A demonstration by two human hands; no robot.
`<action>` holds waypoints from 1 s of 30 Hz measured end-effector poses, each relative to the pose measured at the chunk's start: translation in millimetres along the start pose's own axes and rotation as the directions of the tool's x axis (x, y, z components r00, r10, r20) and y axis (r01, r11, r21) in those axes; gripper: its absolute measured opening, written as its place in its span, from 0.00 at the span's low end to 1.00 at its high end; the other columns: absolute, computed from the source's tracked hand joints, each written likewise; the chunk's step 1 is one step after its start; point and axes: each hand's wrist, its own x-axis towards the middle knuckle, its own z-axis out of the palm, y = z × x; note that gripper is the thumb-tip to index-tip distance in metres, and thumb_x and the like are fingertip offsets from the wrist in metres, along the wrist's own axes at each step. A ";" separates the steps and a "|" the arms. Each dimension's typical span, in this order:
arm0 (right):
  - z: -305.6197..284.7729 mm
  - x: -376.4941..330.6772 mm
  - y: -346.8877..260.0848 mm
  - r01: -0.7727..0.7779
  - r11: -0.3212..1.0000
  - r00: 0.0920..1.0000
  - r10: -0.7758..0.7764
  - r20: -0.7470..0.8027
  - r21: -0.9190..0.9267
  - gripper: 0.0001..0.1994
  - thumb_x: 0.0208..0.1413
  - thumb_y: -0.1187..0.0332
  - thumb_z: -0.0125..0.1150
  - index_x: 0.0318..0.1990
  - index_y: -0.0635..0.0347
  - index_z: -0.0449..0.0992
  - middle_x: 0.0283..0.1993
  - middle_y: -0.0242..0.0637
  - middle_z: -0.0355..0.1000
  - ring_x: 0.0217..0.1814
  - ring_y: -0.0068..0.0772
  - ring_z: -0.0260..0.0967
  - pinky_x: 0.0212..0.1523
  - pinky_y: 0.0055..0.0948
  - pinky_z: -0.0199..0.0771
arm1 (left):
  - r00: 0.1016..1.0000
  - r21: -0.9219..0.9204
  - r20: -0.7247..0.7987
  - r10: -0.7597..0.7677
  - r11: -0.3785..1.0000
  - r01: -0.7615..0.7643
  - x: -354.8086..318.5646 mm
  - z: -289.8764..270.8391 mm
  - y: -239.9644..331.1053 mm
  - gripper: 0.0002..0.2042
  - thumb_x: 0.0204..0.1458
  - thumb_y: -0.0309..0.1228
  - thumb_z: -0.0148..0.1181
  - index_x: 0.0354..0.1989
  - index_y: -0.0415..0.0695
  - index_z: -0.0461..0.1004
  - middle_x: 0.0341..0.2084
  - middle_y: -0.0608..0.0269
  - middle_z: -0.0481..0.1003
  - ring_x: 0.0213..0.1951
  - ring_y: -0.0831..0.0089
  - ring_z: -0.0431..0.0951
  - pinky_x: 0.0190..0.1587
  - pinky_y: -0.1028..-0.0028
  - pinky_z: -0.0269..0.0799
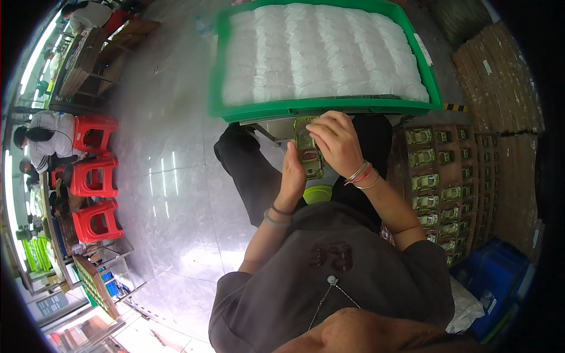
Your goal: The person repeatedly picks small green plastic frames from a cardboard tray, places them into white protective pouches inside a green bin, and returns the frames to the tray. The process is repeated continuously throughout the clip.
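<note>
Between my hands, above my lap, is a yellow-green toy car body [312,156] with open, frame-like gaps. My left hand [292,170] holds it along its left side, fingers pointing up. From the right, my right hand [336,140] curls over its upper part with bent fingers. Whether the right fingertips pinch a smaller piece is hidden. A large green crate [282,110] stands just beyond my hands, holding rows of white plastic-wrapped packs [323,53].
To my right lies a brown board [453,166] with rows of similar green car bodies [425,182]. Stacked brown boards [494,76] and a blue bin [491,273] stand farther right. A lime-green round container [318,194] sits between my legs. Red stools [96,176] and seated people are far left.
</note>
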 end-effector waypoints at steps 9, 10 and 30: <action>14.0 -14.0 0.2 -0.034 0.977 0.993 0.058 0.106 -0.211 0.12 0.43 0.76 0.57 0.39 0.63 0.73 0.49 0.43 0.65 0.45 0.42 0.68 0.43 0.35 0.72 | 0.999 0.034 -0.018 0.048 0.998 -0.047 10.5 -4.1 -23.5 0.17 0.64 0.40 0.41 0.43 0.36 0.69 0.32 0.60 0.74 0.28 0.72 0.75 0.31 0.75 0.70; 14.6 -15.1 1.3 -0.040 0.977 0.992 0.063 0.108 -0.208 0.12 0.43 0.76 0.57 0.40 0.63 0.73 0.49 0.42 0.65 0.45 0.42 0.69 0.42 0.35 0.73 | 0.999 0.066 -0.013 0.047 0.997 -0.046 11.7 -4.2 -24.6 0.15 0.63 0.37 0.44 0.42 0.36 0.70 0.31 0.60 0.75 0.27 0.72 0.74 0.31 0.75 0.69; 32.2 -57.1 10.7 -0.572 0.617 0.716 0.697 -0.038 0.540 0.09 0.50 0.71 0.61 0.28 0.66 0.68 0.24 0.43 0.67 0.21 0.36 0.63 0.21 0.34 0.60 | 0.841 0.518 0.013 0.542 0.715 -0.469 21.7 29.2 -28.0 0.08 0.58 0.27 0.50 0.28 0.36 0.67 0.16 0.49 0.69 0.18 0.63 0.71 0.22 0.66 0.62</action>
